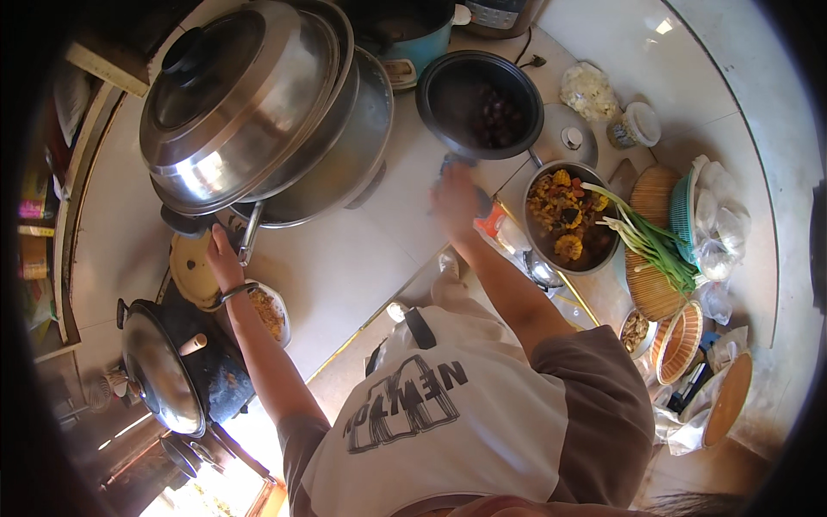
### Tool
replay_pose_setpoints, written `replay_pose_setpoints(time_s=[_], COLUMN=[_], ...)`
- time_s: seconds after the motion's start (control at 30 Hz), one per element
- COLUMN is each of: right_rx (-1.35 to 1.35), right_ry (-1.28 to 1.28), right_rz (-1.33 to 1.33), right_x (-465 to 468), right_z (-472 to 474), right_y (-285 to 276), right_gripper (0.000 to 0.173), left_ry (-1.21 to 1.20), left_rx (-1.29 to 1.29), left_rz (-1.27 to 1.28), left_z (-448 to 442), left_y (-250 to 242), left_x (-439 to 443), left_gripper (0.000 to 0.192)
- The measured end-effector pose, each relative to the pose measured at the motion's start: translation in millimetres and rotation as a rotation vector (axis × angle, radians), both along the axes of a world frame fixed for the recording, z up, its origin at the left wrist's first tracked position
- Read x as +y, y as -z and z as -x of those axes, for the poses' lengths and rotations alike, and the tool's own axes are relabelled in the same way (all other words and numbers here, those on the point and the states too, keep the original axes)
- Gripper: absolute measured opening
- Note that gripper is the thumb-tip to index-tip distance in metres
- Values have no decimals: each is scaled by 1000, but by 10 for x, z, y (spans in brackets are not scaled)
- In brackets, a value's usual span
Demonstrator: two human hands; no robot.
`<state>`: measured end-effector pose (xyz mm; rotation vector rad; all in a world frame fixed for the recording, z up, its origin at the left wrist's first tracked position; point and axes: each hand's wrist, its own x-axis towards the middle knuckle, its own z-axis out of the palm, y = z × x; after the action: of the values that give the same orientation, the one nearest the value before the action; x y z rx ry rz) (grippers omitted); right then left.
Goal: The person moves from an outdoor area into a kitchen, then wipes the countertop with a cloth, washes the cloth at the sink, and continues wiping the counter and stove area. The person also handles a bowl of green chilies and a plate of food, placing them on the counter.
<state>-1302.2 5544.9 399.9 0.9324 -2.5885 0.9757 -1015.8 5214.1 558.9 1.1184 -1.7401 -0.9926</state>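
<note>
My left hand [225, 258], with a bangle at the wrist, grips the black side handle [187, 223] of a steel pan under a domed steel lid [239, 110]. The lidded pan sits tilted over a wide steel pot [349, 168] with cloudy contents. A metal handle [251, 236] sticks out beside my fingers. My right hand [455, 197], blurred, holds what looks like a dark blue cloth [481, 200] over the white counter. Just beyond it stands a dark inner pot [478, 106] with dark round pieces inside, its details hazy.
Right of my arm are a steel pan of corn stew [568, 226], spring onions [652, 239] and a teal basket [683, 210]. At left are a lidded wok [161, 371], a round wooden board [192, 271] and a white dish of food [271, 313]. A rice cooker [501, 16] stands behind.
</note>
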Motion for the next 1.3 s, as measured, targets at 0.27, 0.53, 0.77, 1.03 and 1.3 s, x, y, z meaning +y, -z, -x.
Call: replay_pose_setpoints(time_s=[0.27,0.53,0.77,1.03,1.3], right_rx=[11,174,-127,-216,-182], right_ry=[-548,-425,-897,-292,-126], right_rz=[-57,-44,57,447,437], right_x=[42,-643,-288,-349,-903], right_z=[153,428,-1317,-433,-781], right_y=[-384,-309,-237,-701,-563], right_gripper=[49,43,55,42,27], left_ry=[-18,-2,13,35,43], left_rx=[-7,40,3,4,-9], left_rz=[-263,132,-188,-257,-249], left_z=[-119,-180,-171,33,-30], left_y=[-12,315,105,-180,-294], left_x=[45,-202,-109,124,194], left_gripper=[42,44,43,46,49])
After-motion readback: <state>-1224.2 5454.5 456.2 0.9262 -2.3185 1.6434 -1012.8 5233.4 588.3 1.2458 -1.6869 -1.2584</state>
